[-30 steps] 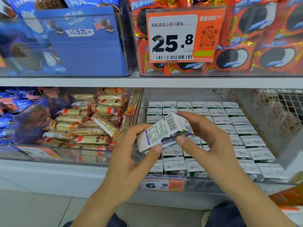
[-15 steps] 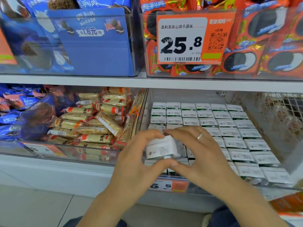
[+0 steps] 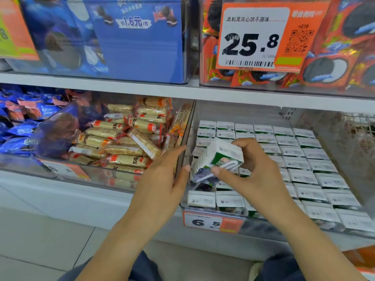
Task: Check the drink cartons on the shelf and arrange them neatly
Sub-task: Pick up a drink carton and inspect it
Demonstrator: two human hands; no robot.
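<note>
Now one carton [image 3: 220, 157] sits tilted in the right hand's [image 3: 257, 175] grip; left hand [image 3: 162, 179] open, empty.

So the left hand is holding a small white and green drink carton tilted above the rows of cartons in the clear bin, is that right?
Not quite: the right hand grips the small white and green drink carton, tilted above the rows of cartons in the clear bin. The left hand holds nothing, fingers straight beside it. The head view shows this.
</note>
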